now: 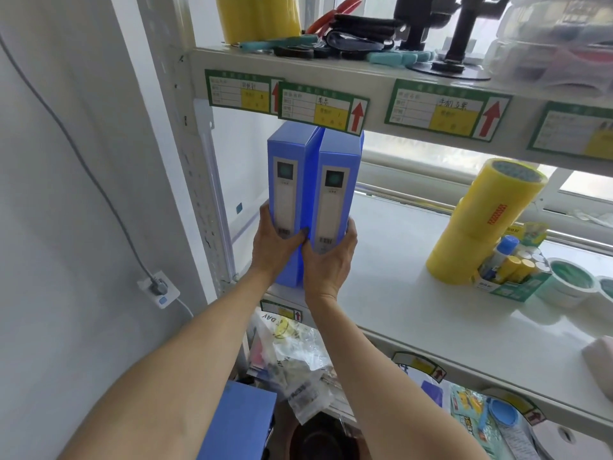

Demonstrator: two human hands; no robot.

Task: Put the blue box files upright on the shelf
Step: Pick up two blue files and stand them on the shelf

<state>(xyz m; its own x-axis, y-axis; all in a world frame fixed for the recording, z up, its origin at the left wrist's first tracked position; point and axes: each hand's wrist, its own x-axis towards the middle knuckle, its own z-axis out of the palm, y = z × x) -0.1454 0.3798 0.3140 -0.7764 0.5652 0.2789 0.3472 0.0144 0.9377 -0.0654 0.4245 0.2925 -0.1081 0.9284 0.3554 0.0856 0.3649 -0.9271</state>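
Each hand gripped one box file low on its spine: left hand (277, 249), right hand (331, 260). The two box files (313, 194) stood upright, touching, at the shelf (414, 293) front-left corner. They looked light, stiff, perhaps slippery plastic. Yellow tape rolls (481, 224) stood well apart.

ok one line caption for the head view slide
Both hands, left and right, hold two blue box files upright on the white shelf.
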